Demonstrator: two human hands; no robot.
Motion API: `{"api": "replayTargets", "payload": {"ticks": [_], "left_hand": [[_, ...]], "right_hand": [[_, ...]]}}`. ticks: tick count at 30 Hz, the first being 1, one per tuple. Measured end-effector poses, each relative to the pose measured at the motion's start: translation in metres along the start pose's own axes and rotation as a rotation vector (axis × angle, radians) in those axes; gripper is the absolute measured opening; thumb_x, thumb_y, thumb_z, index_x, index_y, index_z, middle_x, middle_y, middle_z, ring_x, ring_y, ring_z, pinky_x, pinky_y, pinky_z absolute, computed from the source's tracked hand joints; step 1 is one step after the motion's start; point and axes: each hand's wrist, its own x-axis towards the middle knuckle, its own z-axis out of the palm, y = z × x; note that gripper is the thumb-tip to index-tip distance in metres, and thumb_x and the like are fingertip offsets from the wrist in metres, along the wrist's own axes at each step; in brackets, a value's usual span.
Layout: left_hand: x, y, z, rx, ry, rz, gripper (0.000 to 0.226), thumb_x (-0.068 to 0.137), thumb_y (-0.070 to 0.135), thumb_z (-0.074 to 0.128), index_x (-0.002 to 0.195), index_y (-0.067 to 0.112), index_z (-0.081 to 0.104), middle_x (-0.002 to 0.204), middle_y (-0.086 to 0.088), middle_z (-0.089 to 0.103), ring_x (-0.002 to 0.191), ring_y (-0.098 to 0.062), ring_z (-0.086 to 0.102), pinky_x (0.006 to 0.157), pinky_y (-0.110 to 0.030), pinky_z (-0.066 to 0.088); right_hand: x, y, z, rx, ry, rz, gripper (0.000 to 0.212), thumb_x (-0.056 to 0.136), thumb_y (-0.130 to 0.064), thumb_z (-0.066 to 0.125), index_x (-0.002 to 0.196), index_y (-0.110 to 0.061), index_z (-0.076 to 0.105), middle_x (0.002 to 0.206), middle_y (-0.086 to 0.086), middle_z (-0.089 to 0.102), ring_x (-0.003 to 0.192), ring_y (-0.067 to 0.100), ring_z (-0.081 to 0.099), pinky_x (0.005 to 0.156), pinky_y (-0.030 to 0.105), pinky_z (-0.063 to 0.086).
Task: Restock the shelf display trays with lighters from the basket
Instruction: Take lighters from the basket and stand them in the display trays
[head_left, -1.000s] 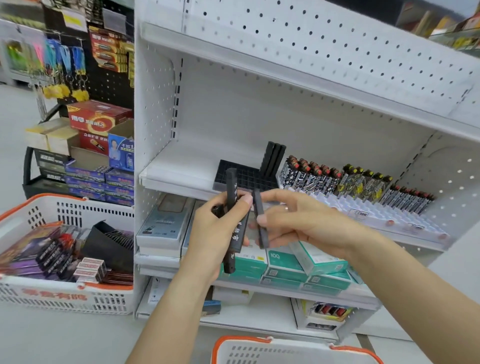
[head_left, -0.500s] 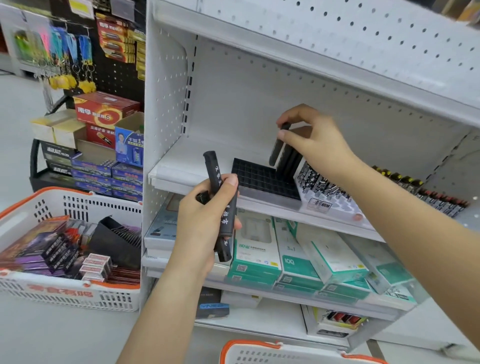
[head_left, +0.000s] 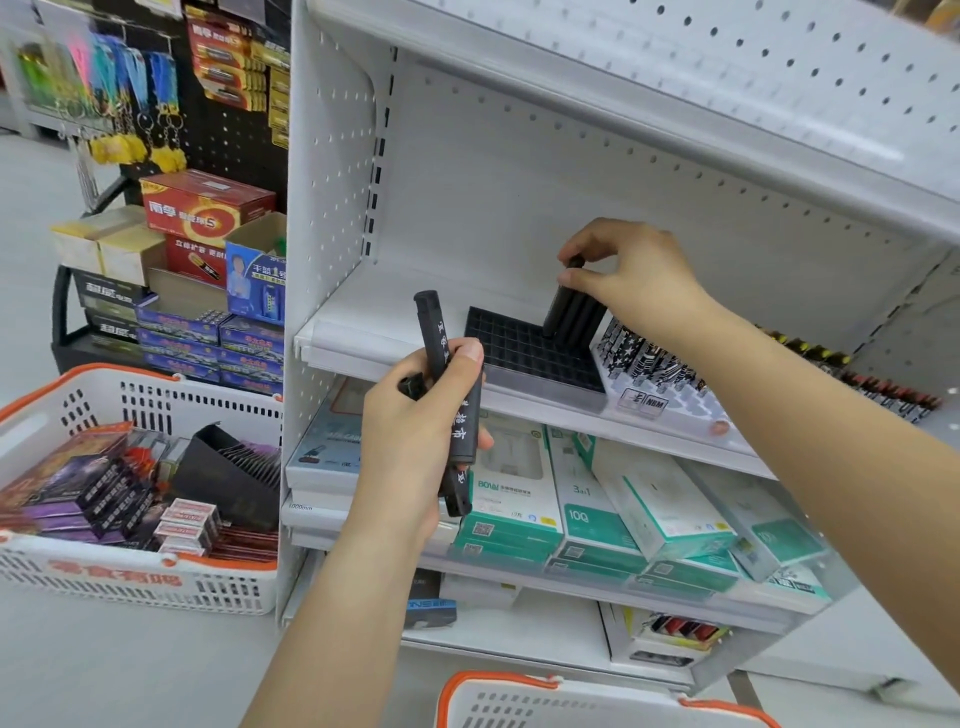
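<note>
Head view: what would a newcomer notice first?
The right hand, up at the shelf, pinches a black lighter into the back right corner of the mostly empty black tray. The left hand, lower and nearer the camera, grips a bundle of spare lighters. At far left an orange-rimmed basket of stock sits on the floor.

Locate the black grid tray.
The black grid tray sits on the upper shelf, centre of the head view, left of the white lighter tray, below the right hand.

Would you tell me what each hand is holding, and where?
Left hand grips black lighters around their middles. Right hand pinches a lighter's top at the tray.
</note>
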Motion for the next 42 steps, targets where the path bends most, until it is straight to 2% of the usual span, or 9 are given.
{"api": "replayTargets", "payload": {"ticks": [12,17,21,24,26,29,34,40,42], "left_hand": [[-0.002,-0.002,0.004,0.019,-0.013,-0.003,0.015,0.084,0.035,0.069,0.091,0.021,0.070,0.064,0.004,0.058,0.045,-0.011,0.055,0.047,-0.022,0.047],[-0.004,-0.002,0.006,0.024,-0.032,-0.004,0.014,0.084,0.035,0.069,0.090,0.022,0.070,0.064,0.004,0.059,0.045,-0.012,0.055,0.049,-0.024,0.048],[-0.005,-0.002,0.012,0.081,-0.049,0.043,0.011,0.085,0.033,0.069,0.089,0.023,0.071,0.058,0.008,0.057,0.044,-0.012,0.055,0.051,-0.027,0.051],[-0.007,-0.004,0.014,0.166,-0.084,0.100,0.012,0.086,0.032,0.067,0.076,0.025,0.067,0.056,0.009,0.059,0.046,-0.014,0.058,0.048,-0.027,0.050],[-0.009,-0.005,0.015,0.219,-0.102,0.141,0.015,0.087,0.030,0.067,0.072,0.028,0.065,0.054,0.011,0.058,0.050,-0.016,0.060,0.046,-0.025,0.048],[-0.011,-0.006,0.013,0.266,-0.078,0.177,0.006,0.087,0.030,0.067,0.093,0.030,0.068,0.072,0.009,0.064,0.052,-0.016,0.063,0.051,-0.027,0.052],[-0.007,0.000,0.003,0.238,-0.018,0.139,0.018,0.086,0.030,0.067,0.104,0.027,0.068,0.093,0.004,0.067,0.044,-0.012,0.061,0.046,-0.018,0.048],[-0.004,0.002,-0.001,0.191,0.010,0.092,0.011,0.085,0.031,0.068,0.096,0.029,0.069,0.089,0.004,0.069,0.044,-0.012,0.060,0.045,-0.019,0.047],[-0.002,0.002,-0.002,0.174,0.012,0.081,0.009,0.085,0.030,0.068,0.094,0.028,0.069,0.086,0.005,0.069,0.043,-0.012,0.059,0.045,-0.019,0.047]], "right_hand": [[-0.002,-0.006,-0.002,-0.179,-0.072,-0.002,0.023,0.093,-0.028,0.059,0.112,-0.019,0.068,0.120,-0.002,0.066,0.114,0.017,0.057,0.087,0.022,0.038],[-0.017,-0.016,-0.009,-0.134,-0.092,-0.032,0.038,0.095,-0.039,0.052,0.130,-0.023,0.056,0.140,-0.003,0.051,0.130,0.016,0.043,0.103,0.025,0.031],[-0.049,-0.048,-0.012,0.333,-0.181,-0.091,0.031,0.087,-0.041,0.065,0.115,-0.029,0.065,0.113,-0.014,0.067,0.109,-0.002,0.059,0.102,0.028,0.043],[-0.064,-0.063,-0.008,0.357,-0.269,-0.158,0.023,0.081,-0.034,0.073,0.104,-0.030,0.068,0.096,-0.013,0.071,0.095,-0.004,0.063,0.091,0.015,0.046],[-0.065,-0.067,-0.005,0.295,-0.237,-0.175,0.018,0.080,-0.031,0.075,0.098,-0.026,0.072,0.089,-0.012,0.072,0.089,-0.005,0.064,0.083,0.008,0.045],[-0.057,-0.066,-0.009,0.405,-0.142,-0.119,0.015,0.080,-0.027,0.075,0.093,-0.022,0.074,0.087,-0.007,0.073,0.085,0.000,0.066,0.081,0.010,0.047],[-0.026,-0.042,-0.018,0.535,0.169,0.042,0.016,0.085,-0.024,0.071,0.101,-0.023,0.066,0.087,-0.006,0.069,0.079,-0.005,0.062,0.070,0.005,0.044],[-0.012,-0.009,0.008,0.201,0.104,0.024,0.017,0.086,-0.022,0.068,0.102,-0.021,0.062,0.100,-0.008,0.068,0.097,0.001,0.060,0.076,0.003,0.038],[-0.012,-0.005,0.013,0.157,0.097,0.009,0.016,0.086,-0.023,0.068,0.101,-0.022,0.062,0.102,-0.007,0.069,0.100,0.002,0.060,0.084,0.014,0.042]]}}
